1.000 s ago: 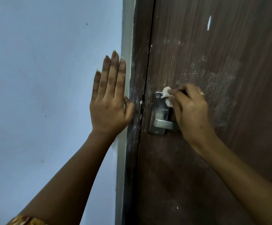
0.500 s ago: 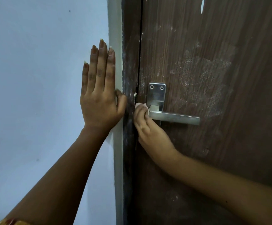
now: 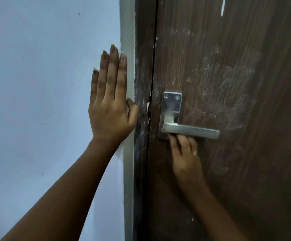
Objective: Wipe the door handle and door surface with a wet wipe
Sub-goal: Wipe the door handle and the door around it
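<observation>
Presently the right hand (image 3: 184,153) reaches under the door handle (image 3: 190,130), fingers curled, presumably around the wet wipe, which is hidden. The left hand (image 3: 110,101) lies flat on the wall (image 3: 37,66). Next: the dusty door (image 3: 228,84).

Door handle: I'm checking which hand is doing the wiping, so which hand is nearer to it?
Right. The right hand reaches up under the door handle, fingers touching it. The left hand lies flat on the wall, beyond the door frame.
</observation>
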The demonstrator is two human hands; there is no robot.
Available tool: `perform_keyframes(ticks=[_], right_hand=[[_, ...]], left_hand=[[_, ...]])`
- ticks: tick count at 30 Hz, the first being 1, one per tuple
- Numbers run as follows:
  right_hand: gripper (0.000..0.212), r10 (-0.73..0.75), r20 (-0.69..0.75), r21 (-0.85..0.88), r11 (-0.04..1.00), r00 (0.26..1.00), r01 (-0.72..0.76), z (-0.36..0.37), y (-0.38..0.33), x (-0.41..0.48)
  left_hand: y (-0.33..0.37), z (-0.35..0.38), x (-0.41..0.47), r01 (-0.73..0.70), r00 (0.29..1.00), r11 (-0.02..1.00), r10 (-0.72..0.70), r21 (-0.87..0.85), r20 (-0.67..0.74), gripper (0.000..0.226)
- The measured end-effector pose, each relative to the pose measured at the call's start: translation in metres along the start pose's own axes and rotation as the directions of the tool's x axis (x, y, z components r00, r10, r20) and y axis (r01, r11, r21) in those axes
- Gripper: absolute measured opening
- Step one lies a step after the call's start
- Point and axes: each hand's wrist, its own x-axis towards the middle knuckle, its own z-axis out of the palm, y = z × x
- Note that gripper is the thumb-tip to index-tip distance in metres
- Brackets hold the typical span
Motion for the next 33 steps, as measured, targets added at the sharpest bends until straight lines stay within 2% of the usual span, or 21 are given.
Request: perform_keyframes(ticks=[3, 6, 8, 11, 15, 18, 21, 24, 28, 33], right_hand=[[0.031, 0.218, -0.020, 0.084, 0.973, 0.976, -0.216, 0.013, -0.028, -0.007], [0.028, 0.299, -0.048, 0.204, 0.937, 0.953, -0.284, 0.015, -0.028, -0.002], [0.032, 0.245, -0.014, 0.204, 0.950, 0.969, -0.237, 0.009, -0.018, -0.004], [0.038, 0.031, 0.040, 0.126, 0.991, 0.999, -0.036, 0.002, -0.004, -0.017], [0.035, -0.156, 0.170, 0.041, 0.988, 0.973, 0.152, -0.005, 0.010, -0.032], [0.038, -0.146, 0.255, -0.023, 0.987, 0.956, 0.157, 0.000, -0.003, -0.032], [0.046, -0.185, 0.332, 0.062, 0.983, 0.925, 0.174, 0.009, -0.022, -0.023], [0.051, -0.225, 0.415, 0.075, 0.974, 0.882, 0.214, 0.008, -0.022, -0.031], [0.049, -0.093, 0.452, 0.026, 0.996, 0.887, 0.091, 0.002, -0.024, -0.042], [0.046, 0.004, 0.391, 0.022, 1.000, 0.920, -0.013, 0.016, -0.039, -0.014]], left_hand=[[-0.001, 0.001, -0.002, -0.004, 1.000, 1.000, 0.004, 0.010, -0.011, 0.080], [0.000, 0.002, -0.001, 0.001, 1.000, 1.000, -0.001, 0.012, -0.007, 0.079], [0.000, 0.001, 0.000, 0.003, 1.000, 1.000, -0.003, 0.014, 0.000, 0.079], [0.000, 0.001, 0.000, 0.008, 1.000, 1.000, -0.008, 0.010, 0.014, 0.080], [0.002, 0.001, 0.001, 0.010, 1.000, 1.000, -0.010, -0.007, 0.009, 0.080], [0.002, 0.000, 0.000, 0.020, 1.000, 1.000, -0.020, -0.010, 0.005, 0.080], [0.002, 0.001, 0.000, 0.032, 0.999, 0.999, -0.032, -0.012, 0.016, 0.079], [0.001, 0.001, 0.001, 0.031, 0.999, 0.999, -0.031, -0.007, 0.009, 0.077], [0.001, 0.002, -0.001, 0.021, 1.000, 1.000, -0.021, -0.002, 0.001, 0.076], [-0.001, 0.003, 0.000, 0.026, 1.000, 0.999, -0.026, 0.021, -0.001, 0.075]])
